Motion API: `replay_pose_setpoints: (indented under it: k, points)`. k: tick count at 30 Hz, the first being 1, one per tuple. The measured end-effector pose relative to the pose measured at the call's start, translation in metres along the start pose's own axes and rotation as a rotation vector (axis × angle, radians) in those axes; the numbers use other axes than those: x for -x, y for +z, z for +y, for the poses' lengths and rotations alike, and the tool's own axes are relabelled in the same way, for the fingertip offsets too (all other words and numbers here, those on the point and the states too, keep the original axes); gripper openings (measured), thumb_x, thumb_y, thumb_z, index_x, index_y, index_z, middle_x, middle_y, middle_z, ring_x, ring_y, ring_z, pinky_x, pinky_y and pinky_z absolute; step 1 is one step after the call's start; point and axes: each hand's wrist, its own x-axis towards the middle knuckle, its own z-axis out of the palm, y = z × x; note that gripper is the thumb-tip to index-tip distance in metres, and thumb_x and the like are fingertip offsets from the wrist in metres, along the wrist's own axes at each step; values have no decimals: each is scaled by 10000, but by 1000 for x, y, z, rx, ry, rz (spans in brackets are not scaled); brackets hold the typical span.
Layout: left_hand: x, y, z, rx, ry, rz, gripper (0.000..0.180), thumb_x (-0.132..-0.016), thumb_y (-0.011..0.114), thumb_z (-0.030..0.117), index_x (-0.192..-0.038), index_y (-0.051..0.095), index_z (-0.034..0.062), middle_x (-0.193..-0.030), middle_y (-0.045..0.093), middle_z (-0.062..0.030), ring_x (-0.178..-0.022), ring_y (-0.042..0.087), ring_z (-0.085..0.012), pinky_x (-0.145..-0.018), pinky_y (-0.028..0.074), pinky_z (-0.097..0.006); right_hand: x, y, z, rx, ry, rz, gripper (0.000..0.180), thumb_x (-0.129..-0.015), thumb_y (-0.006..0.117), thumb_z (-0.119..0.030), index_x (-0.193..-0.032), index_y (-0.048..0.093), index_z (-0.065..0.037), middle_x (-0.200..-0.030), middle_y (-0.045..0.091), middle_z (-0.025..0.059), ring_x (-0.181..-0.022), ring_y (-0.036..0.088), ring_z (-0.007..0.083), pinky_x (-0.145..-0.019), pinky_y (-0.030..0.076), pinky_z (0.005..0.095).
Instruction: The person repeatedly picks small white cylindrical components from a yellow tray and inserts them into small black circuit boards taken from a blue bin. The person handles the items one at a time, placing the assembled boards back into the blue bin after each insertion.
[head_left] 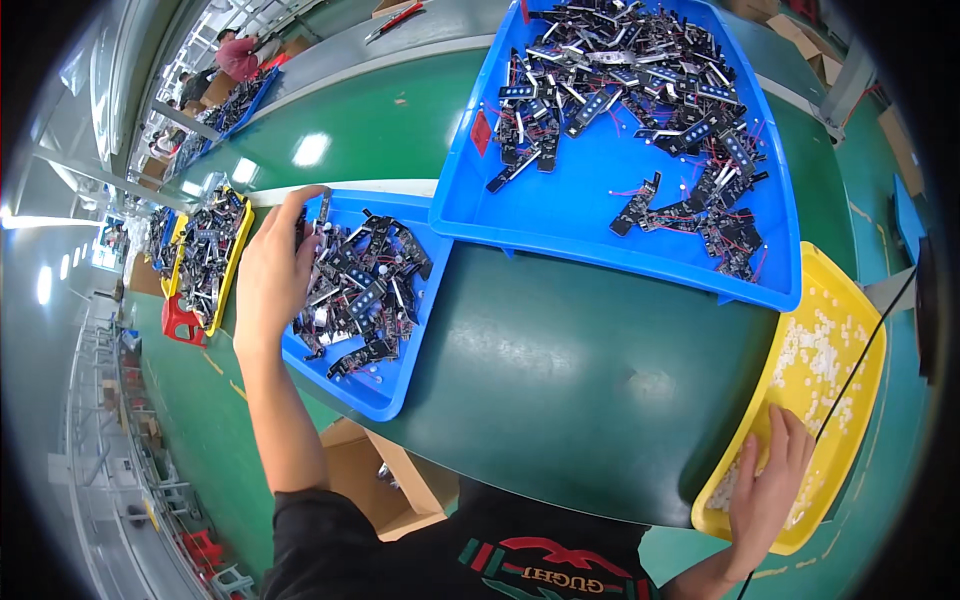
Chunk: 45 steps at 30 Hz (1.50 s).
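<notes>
At the left edge of the smaller blue tray [392, 405], my left hand [272, 272] is closed, with thumb and fingers around a small black circuit board [325, 207] that is partly hidden by the fingers. Beside it in that tray lies a pile of black circuit boards [365, 290] with silvery parts and small white pieces. Over on the right, my right hand [775, 485] reaches into a yellow tray [868, 385], thumb apart from the fingers. Small white pieces [815, 350] are scattered under and around it, and I see none held.
A large blue tray [560, 205], heaped with circuit boards and thin red wires, stands at the far side of the green table [540, 370]. A black cable [860, 365] crosses the yellow tray. Below the table edge is an open cardboard box [400, 480]. People work far left.
</notes>
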Motion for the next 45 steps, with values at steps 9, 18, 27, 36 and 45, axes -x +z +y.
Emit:
replay_pose_setpoints:
  k: [9,18,27,36,45]
  points:
    - [-42,14,-12,30,187,-378,462,-828,587,119,-1283,522,74,-1169,588,-234,-1076,566,-384,-938,439,-425,2,4,2,-130,-81,29,326,-751,569,49,-1077,575,45,-1060,498,178,-973,494,359,-839,417,431]
    - [-53,29,106,289,315,-81,135,-834,597,83,-903,662,-13,-772,673,-139,-709,670,-247,-683,522,-325,1,5,13,-263,-126,118,252,-651,643,60,-894,583,26,-923,523,142,-819,528,324,-690,444,403]
    - [-99,107,198,362,544,-199,410,-848,664,293,-1154,590,31,-888,666,-134,-749,649,-259,-698,505,-362,1,12,21,-267,-136,183,166,-689,645,46,-789,524,-8,-779,494,133,-694,511,313,-587,418,408]
    - [-125,119,223,534,578,-428,193,-766,745,213,-841,698,41,-820,672,-131,-762,650,-259,-701,503,-357,6,10,24,-418,-71,251,174,-723,636,58,-829,517,-12,-712,523,124,-617,533,303,-530,416,387]
    - [-96,72,192,1230,86,-277,132,-882,657,129,-912,586,22,-812,627,-51,-706,627,-129,-573,550,-263,8,10,19,-524,-64,357,220,-718,648,92,-881,551,-20,-773,594,107,-549,550,207,-473,423,302]
